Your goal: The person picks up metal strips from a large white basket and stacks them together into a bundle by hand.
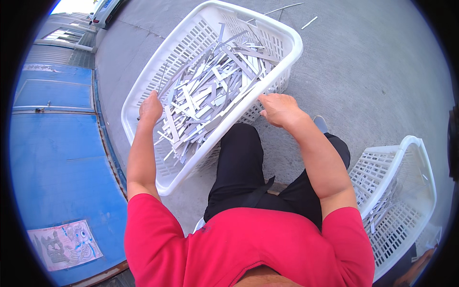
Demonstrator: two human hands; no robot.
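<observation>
A large white plastic basket (211,146) with slotted walls stands before me, turned at an angle. Inside lies a tangled heap of narrow white and grey strips (215,86), their material unclear. My left hand (151,107) is over the basket's left part, its fingers closed around a thin dark strip (163,77) that sticks up past the knuckles. At the near right rim is my right hand (280,108), fingers curled in by the basket's outer side. Its fingertips are partly hidden, so whether they grip anything is unclear.
Another white basket (401,158) with some strips stands at my right; part of a person's arm (417,267) shows below it. Loose strips (309,23) lie on the concrete floor (358,71). A blue metal door (61,150) is at left, a white vehicle (106,13) beyond.
</observation>
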